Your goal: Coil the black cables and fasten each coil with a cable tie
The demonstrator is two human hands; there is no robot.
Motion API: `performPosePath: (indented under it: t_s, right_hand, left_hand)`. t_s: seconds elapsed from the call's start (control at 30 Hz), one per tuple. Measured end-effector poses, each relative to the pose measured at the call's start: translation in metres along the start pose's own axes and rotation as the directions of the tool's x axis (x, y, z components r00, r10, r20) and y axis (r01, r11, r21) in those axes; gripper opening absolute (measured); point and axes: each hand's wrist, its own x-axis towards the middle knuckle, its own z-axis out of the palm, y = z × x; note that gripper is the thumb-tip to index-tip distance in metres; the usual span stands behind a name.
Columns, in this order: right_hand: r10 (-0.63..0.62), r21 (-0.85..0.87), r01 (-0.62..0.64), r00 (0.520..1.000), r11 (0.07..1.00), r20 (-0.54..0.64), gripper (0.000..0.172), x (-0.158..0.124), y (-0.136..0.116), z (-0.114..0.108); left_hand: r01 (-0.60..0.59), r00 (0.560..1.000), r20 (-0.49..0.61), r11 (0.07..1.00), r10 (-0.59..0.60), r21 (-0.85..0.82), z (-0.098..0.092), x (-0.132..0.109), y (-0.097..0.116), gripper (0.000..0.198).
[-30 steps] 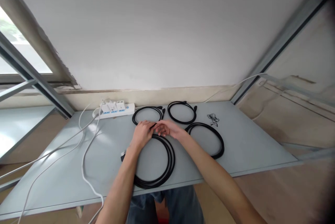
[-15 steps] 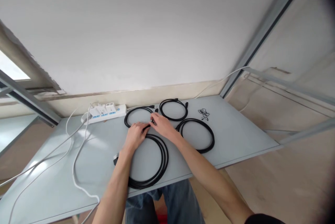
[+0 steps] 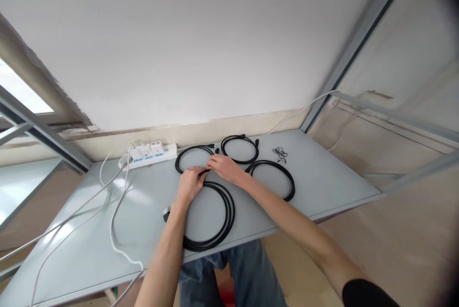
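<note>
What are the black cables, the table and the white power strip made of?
Cables: probably rubber or soft plastic outside, fairly dull, since they bend in smooth loops.
Table: maybe painted metal or laminate, I can't tell which; it's smooth grey, with shiny bright patches.
Power strip: likely hard plastic, as it looks smooth and moulded.

Cables (image 3: 201, 246) black; tabletop (image 3: 154, 240) pale grey-blue; power strip (image 3: 163, 156) white, blue-marked; sleeve (image 3: 367, 293) apparently black.
</note>
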Motion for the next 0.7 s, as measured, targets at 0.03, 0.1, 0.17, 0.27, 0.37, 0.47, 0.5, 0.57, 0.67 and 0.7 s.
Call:
performPosePath:
  t_s: [0.03,0.1,0.17,0.27,0.37,0.47,0.5,0.57,0.67,0.7]
  right_hand:
    - [-0.063,-0.039,0.064,0.998,0.997,0.022,0.017,-0.001,0.004,-0.002]
    - [-0.175,-0.093,0.181,0.983,0.979,0.063,0.018,-0.002,0.012,-0.007]
    - [-0.251,-0.138,0.263,0.963,0.955,0.096,0.021,-0.001,0.020,-0.012]
    - [-0.320,-0.232,0.355,0.931,0.906,0.174,0.018,0.005,0.027,-0.020]
    - [-0.374,-0.307,0.447,0.888,0.840,0.268,0.019,0.017,0.024,-0.024]
    - [-0.427,-0.335,0.529,0.841,0.780,0.333,0.019,0.029,0.019,-0.028]
    - [-0.437,-0.339,0.545,0.830,0.767,0.346,0.019,0.032,0.017,-0.030]
    - [-0.441,-0.347,0.556,0.823,0.755,0.358,0.020,0.036,0.016,-0.035]
    - [-0.400,-0.342,0.521,0.841,0.782,0.365,0.024,0.037,0.013,-0.043]
    - [-0.365,-0.326,0.486,0.855,0.811,0.368,0.024,0.036,0.011,-0.045]
  left_hand:
    - [0.003,1.000,-0.007,1.000,-0.003,-0.005,0.000,0.000,0.000,0.024]
    - [-0.001,1.000,-0.028,1.000,0.000,-0.010,0.001,0.000,0.000,0.024]
    - [-0.013,0.999,-0.051,1.000,0.013,-0.012,0.002,0.001,-0.001,0.025]
    - [-0.036,0.997,-0.069,0.999,0.036,-0.002,0.003,0.002,-0.002,0.025]
    - [-0.040,0.997,-0.062,0.999,0.042,0.025,0.003,0.002,-0.002,0.021]
    - [-0.037,0.998,-0.050,0.998,0.039,0.041,0.002,0.002,-0.002,0.017]
    - [-0.038,0.998,-0.052,0.999,0.040,0.036,0.001,0.001,-0.002,0.017]
    - [-0.047,0.997,-0.059,0.999,0.048,0.015,0.001,0.001,-0.002,0.018]
    - [-0.056,0.996,-0.073,0.998,0.056,-0.006,0.002,0.002,-0.003,0.018]
    - [-0.055,0.996,-0.077,0.998,0.054,-0.011,0.002,0.002,-0.003,0.018]
